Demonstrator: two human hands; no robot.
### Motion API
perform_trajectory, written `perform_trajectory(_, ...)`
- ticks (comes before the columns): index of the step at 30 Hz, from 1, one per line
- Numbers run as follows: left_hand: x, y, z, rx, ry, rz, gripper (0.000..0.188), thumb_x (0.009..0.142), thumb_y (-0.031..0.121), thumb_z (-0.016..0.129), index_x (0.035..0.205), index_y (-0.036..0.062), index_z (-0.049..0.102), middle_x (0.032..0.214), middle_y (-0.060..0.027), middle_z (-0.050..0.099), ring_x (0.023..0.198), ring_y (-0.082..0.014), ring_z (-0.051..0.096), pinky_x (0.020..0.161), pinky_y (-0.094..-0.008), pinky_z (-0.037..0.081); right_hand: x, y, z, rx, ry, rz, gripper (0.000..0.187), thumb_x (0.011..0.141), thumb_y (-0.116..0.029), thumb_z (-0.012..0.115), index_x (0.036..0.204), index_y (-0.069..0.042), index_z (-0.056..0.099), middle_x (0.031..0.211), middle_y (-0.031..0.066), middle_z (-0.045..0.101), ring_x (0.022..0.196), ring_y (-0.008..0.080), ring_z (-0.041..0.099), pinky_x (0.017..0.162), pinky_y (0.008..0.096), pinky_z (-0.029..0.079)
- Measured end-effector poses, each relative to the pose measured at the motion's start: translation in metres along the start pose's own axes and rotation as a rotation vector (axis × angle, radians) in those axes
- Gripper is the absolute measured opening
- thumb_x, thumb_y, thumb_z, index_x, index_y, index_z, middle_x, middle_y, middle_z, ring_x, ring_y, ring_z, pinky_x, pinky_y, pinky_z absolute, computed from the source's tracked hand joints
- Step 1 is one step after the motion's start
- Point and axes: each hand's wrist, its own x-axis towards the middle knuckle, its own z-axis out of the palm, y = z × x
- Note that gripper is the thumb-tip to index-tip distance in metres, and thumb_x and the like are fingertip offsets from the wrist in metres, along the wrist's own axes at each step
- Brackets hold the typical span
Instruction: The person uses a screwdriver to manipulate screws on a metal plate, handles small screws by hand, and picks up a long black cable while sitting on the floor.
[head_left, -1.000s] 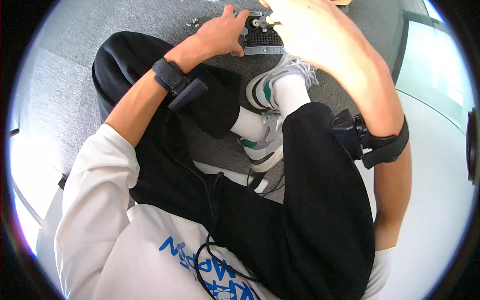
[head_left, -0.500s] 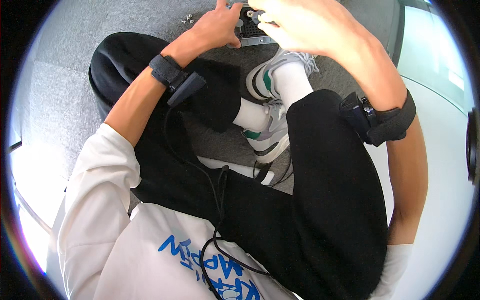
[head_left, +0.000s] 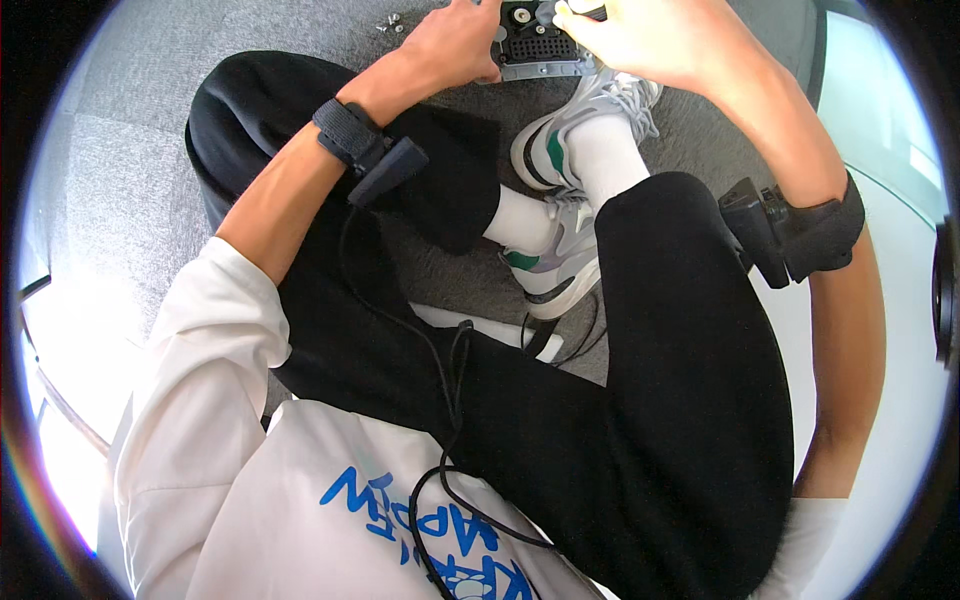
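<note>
Gripping with the left hand (head_left: pixel 452 45) the left end of a dark device (head_left: pixel 540 50), pressing the thumb near its lower corner and reaching the other fingers toward its upper side, partly out of view. With the right hand (head_left: pixel 655 38), pinching a dark grey piece (head_left: pixel 546 14) over the device; possibly holding a tool, but covering too much of it to tell. Resting the device on the grey carpet (head_left: pixel 125 180) at the top edge of the view, just beyond the upper shoe (head_left: pixel 545 150), turning its pale metal flange (head_left: pixel 548 71) toward the body and showing a round pale fitting (head_left: pixel 522 15) on its face. Apparently working at a fastening or part on that face while bracing the casing; probably calling next for steady left-hand pressure and a square, controlled grip from the right, without tipping the device. Having small metal pieces (head_left: pixel 392 22) lying loose on the carpet, left of the device. Wearing black straps (head_left: pixel 347 130) on both forearms and trailing a black cable (head_left: pixel 447 375) over black trousers (head_left: pixel 690 350).
</note>
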Motion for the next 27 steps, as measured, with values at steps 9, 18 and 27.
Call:
perform_trajectory(9, 0.000, -0.003, 0.000, -0.014, -0.011, -0.034, 0.082, 0.066, 0.013, 0.089, 0.131, -0.0090, 0.043, 0.121, -0.0367, 0.052, 0.101, -0.0544, 0.063, 0.086, -0.0540, 0.059, -0.010, -0.008, -0.005, -0.162, 0.051, -0.041, 0.017, 0.076, -0.012, 0.069, 0.073, 0.003, 0.062, 0.082, 0.0225, 0.061, 0.087, 0.0425, 0.056, 0.080, 0.0482, 0.043)
perform_trajectory(18, 0.000, -0.017, 0.012, 0.095, 0.069, 0.019, 0.102, 0.068, 0.026, 0.094, 0.150, 0.0021, 0.036, 0.142, -0.0312, 0.043, 0.112, -0.0501, 0.064, 0.095, -0.0503, 0.059, 0.022, -0.054, -0.055, 0.450, -0.203, 0.903, 0.020, 0.082, -0.008, 0.069, 0.086, 0.009, 0.059, 0.082, 0.0293, 0.062, 0.077, 0.0459, 0.063, 0.068, 0.0494, 0.049)
perform_trajectory(27, -0.004, -0.008, -0.001, 0.004, -0.018, -0.031, 0.099, 0.071, 0.024, 0.092, 0.149, 0.0009, 0.035, 0.142, -0.0324, 0.042, 0.111, -0.0525, 0.064, 0.093, -0.0519, 0.059, 0.007, -0.013, -0.045, 0.090, -0.361, 0.188, 0.021, 0.078, 0.001, 0.063, 0.096, 0.011, 0.058, 0.082, 0.0249, 0.066, 0.082, 0.0422, 0.068, 0.077, 0.0454, 0.055)
